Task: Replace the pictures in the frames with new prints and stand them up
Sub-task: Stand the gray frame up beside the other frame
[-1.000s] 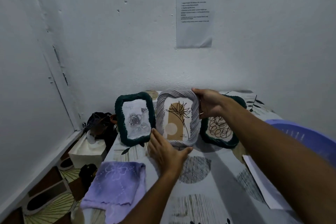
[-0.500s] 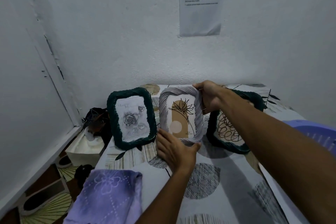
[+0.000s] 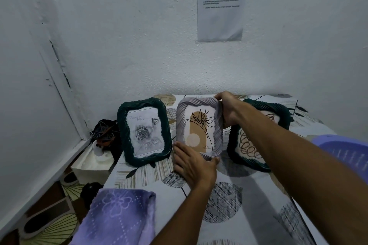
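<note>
Right arm (image 3: pixel 278 151) hides pt of dark frame (image 3: pixel 235 157) (notice (image 3: pixel 220 6) txt illegible).

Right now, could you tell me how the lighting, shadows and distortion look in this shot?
Head view: dim, bluish light; the right arm casts a soft shadow across the tablecloth; wide-angle bending curves the wall edges; the notice text is too small to read; no glare on the white frame, held by the left hand and right hand.
</note>
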Tool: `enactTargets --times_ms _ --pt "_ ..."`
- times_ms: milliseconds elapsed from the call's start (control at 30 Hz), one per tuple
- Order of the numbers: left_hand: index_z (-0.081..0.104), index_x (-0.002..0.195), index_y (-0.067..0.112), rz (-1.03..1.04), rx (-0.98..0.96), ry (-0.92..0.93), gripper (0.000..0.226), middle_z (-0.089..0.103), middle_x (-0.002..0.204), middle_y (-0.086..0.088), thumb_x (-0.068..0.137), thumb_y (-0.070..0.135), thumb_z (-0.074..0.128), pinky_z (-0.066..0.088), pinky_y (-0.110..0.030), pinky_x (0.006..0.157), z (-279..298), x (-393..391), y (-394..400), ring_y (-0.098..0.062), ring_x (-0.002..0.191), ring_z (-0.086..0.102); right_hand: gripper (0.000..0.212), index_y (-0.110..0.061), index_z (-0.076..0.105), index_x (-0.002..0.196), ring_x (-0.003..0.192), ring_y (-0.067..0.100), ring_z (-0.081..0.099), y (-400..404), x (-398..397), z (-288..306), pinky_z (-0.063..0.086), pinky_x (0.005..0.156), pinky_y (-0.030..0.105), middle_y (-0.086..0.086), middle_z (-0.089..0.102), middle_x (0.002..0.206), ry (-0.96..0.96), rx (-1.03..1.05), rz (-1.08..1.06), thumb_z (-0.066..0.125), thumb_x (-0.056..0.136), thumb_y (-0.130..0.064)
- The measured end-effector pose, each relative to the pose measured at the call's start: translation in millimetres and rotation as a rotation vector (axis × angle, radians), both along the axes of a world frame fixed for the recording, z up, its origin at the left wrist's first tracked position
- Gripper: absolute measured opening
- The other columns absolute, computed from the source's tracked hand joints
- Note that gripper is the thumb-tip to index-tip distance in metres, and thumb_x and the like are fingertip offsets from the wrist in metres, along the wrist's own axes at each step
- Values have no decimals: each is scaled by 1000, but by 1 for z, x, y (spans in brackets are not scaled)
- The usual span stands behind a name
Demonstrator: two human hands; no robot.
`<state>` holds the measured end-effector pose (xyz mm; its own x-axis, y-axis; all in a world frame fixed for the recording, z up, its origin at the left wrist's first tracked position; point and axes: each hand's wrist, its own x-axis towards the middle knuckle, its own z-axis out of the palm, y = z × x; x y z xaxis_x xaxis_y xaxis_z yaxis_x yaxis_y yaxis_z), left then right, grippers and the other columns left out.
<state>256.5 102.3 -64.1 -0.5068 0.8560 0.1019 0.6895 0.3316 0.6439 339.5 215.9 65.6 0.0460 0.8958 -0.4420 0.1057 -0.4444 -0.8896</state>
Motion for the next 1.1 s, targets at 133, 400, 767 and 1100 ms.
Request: enactTargets --times_ms 133,400,767,1100 --pt "-6 151 1 -2 14 4 137 4 161 -14 62 67 75 18 -42 113 -3 -1 1 -29 146 9 30 -20 46 88 89 24 52 4 0 -4 39 87 43 7 53 96 -16 -5 -3 46 65 -39" --pt "0 152 3 10 71 -1 135 10 158 -16 60 66 77 20 -43 113 -5 0 2 -31 144 13 20 -17 44 73 75 22 49 -8 -3 5 41 75 37 6 51 81 -28 26 5 41 79 -36" --pt "-2 152 2 -3 65 25 135 11 158 -17 61 70 73 22 -44 112 -8 0 2 -31 143 16 21 -8 46 93 75 26 52 -14 -7 10 48 74 43 12 50 85 -192 211 -25 32 92 -24" --pt "4 152 5 -7 97 14 136 10 157 -18 56 65 80 23 -46 111 -6 -1 -2 -35 141 17 23 -5 50 81 63 19 49 -15 -7 15 47 58 31 12 54 81 -587 509 -85 45 95 -22"
